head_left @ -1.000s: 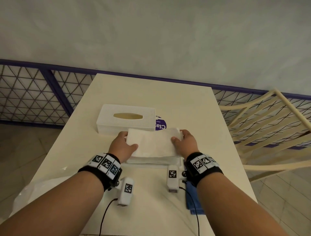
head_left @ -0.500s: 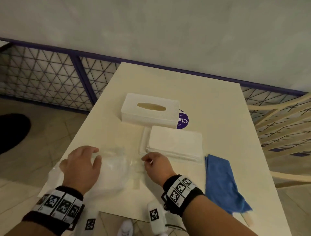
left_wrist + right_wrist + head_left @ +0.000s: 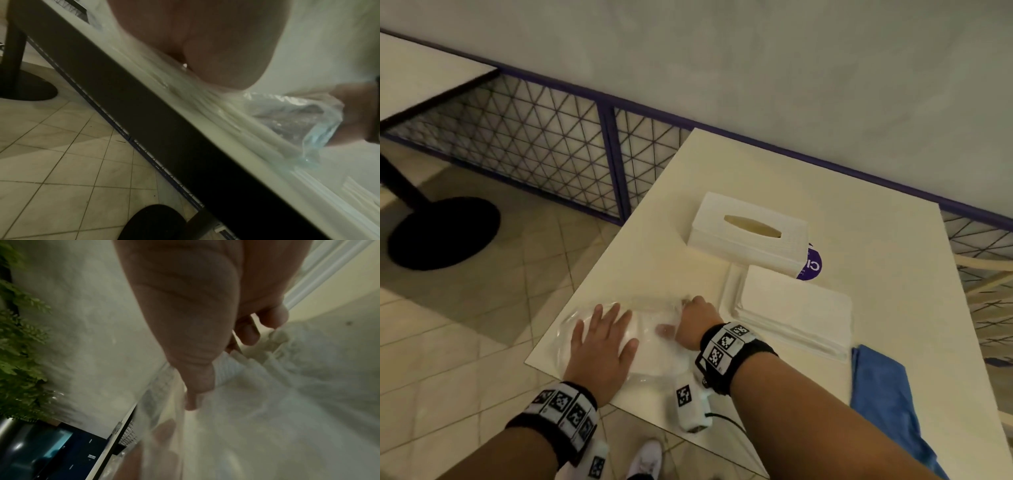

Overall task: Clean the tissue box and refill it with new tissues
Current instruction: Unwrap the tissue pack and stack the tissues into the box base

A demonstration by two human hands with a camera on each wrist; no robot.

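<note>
A clear plastic bag (image 3: 650, 329) with white tissues inside lies at the table's near left corner. My left hand (image 3: 602, 339) presses flat on it with fingers spread. My right hand (image 3: 690, 320) grips the bag's right end with curled fingers. In the left wrist view the crumpled bag (image 3: 298, 116) wraps around the right hand (image 3: 349, 120). The white tissue box (image 3: 748, 236) with an oval slot stands farther back. A stack of white tissues (image 3: 794, 308) lies on a white base just in front of it.
A blue cloth (image 3: 876, 394) lies at the near right of the cream table (image 3: 859, 222). A purple round sticker (image 3: 812, 265) shows beside the box. Left of the table are tiled floor, a purple mesh fence (image 3: 534, 147) and another table's black foot (image 3: 443, 233).
Both hands left the tissue stack and went to the plastic bag at the near left. Since half a second ago the right hand has closed on the bag's end and the view has swung left.
</note>
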